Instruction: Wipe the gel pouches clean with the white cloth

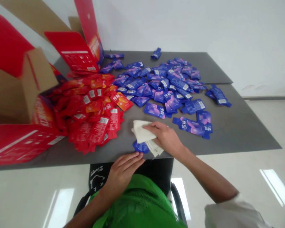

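A folded cream cloth (142, 131) is gripped in my right hand (167, 139), its loose layers hanging toward the table's front edge. Partly under the cloth lies a blue pouch (140, 147), of which only the left part shows. My left hand (124, 167) rests at the table edge with its fingers stretched out together, the fingertips at the pouch's lower edge. Whether they press on the pouch is hard to see. Beyond my right hand are more blue pouches (172, 100) with pink prints, the nearest lying flat.
A heap of red pouches (95, 126) spreads on the left, spilling beside an open red carton (19, 142). Another red carton (70, 50) stands behind it. Blue pouches cover the middle and back of the grey table (242, 133). A white wall (180, 25) rises behind.
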Motion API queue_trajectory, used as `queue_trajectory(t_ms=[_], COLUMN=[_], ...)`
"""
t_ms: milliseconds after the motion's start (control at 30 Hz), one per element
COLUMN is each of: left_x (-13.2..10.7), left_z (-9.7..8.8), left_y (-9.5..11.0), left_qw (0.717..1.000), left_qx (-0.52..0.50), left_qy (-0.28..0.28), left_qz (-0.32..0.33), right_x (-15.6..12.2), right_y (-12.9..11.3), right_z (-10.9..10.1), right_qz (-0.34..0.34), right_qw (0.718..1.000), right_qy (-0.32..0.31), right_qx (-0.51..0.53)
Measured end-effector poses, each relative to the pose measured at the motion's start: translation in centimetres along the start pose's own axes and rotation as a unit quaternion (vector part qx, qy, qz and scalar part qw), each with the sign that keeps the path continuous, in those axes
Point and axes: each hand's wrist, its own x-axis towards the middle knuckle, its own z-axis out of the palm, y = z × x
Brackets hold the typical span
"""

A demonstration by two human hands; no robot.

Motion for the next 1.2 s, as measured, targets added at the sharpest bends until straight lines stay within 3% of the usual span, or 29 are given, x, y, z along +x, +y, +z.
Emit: queue_trajectory(t_ms=[67, 133, 300, 400, 533, 600, 733, 833, 967, 1133, 1200], left_x=[0.1, -0.1, -0.5, -0.3, 0.0, 0.0, -0.2, -0.1, 0.2, 0.0, 0.0], left_z=[0.0, 0.1, 0.3, 0.1, -0.1, 0.0, 0.2, 0.0, -0.2, -0.1, -0.1], left_y=[-0.1, -0.1, 0.0, -0.1, -0.2, -0.2, 0.0, -0.1, -0.2, -0.1, -0.1], left_qw=[1.000, 1.000, 1.000, 1.000, 1.000, 1.000, 0.999, 0.999, 1.000, 0.999, 0.999], left_qx=[0.001, 0.002, 0.005, -0.009, -0.016, -0.016, -0.022, -0.022, -0.023, -0.021, -0.021], left_qy=[0.001, 0.002, 0.013, -0.001, -0.003, 0.002, 0.015, 0.000, -0.002, 0.007, 0.001], left_qz=[0.004, 0.003, -0.022, -0.015, -0.003, -0.011, -0.035, -0.024, -0.012, -0.031, -0.030], right_x=[0.6, 0.0, -2.3, -0.8, 0.5, -0.5, -2.5, -1.2, 0.4, -1.5, -1.2], right_y=[0.9, 0.2, -2.9, -1.1, 0.8, -0.2, -2.5, -1.2, 0.3, -2.1, -1.8], right_z=[-0.7, -0.9, 0.6, 0.4, -0.9, -0.7, 0.7, 0.5, -0.9, 0.3, 0.7], right_qz=[0.022, 0.003, -0.093, -0.032, 0.022, -0.014, -0.093, -0.039, 0.014, -0.085, -0.078], right_qw=[0.999, 0.998, 0.993, 0.998, 0.999, 0.999, 0.993, 0.998, 0.999, 0.995, 0.995], right_qy=[0.037, 0.053, -0.035, -0.034, 0.031, 0.031, -0.031, -0.030, 0.018, -0.031, -0.040], right_qx=[-0.025, -0.015, 0.057, 0.031, -0.027, -0.003, 0.065, 0.041, -0.026, 0.041, 0.054])
